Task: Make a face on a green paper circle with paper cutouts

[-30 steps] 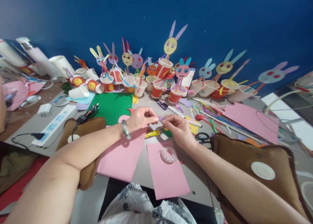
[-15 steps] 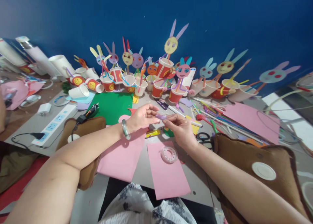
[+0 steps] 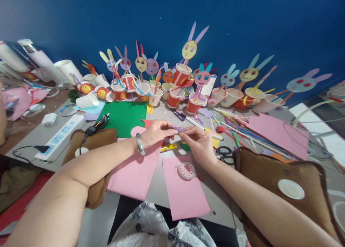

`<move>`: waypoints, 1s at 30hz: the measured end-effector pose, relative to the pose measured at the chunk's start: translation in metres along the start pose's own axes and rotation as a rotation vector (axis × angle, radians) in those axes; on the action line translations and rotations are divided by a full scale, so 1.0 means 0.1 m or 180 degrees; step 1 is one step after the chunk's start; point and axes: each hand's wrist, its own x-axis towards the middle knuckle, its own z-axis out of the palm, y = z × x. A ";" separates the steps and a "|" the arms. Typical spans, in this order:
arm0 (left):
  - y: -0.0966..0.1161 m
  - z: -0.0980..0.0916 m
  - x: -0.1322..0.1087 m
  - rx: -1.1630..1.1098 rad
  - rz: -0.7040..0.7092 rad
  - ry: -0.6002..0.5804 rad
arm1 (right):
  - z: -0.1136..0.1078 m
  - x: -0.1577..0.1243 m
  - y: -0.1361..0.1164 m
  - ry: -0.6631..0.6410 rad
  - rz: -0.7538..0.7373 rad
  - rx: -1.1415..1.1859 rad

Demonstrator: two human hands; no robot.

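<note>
Above the worktop (image 3: 157,177), at mid-frame, the left hand (image 3: 157,131) and right hand (image 3: 198,143) meet, equally near one purple piece (image 3: 178,129). The fingers of both pinch it, left hand at its left, right hand at its right; its long axis seems to run left to right, though partly covered. Counted: two brown cushions (image 3: 258,175), left and right; two pink sheets (image 3: 183,200), lower centre; one green sheet (image 3: 124,116), left of centre; one tape roll (image 3: 180,171); one yellow marker (image 3: 168,147).

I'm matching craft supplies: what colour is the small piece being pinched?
The pinched piece is light purple, shown in the head view.
</note>
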 end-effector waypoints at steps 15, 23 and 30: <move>0.02 0.00 -0.02 0.0215 0.0178 -0.0086 | 0.00 0.00 -0.04 -0.0206 0.0452 0.0071; -0.02 0.00 -0.03 0.0247 0.0396 -0.0142 | -0.01 -0.01 -0.03 -0.0061 -0.0262 -0.0652; -0.03 0.01 -0.04 0.0494 0.0495 0.0017 | 0.01 -0.03 -0.06 -0.0024 -0.0489 -0.0834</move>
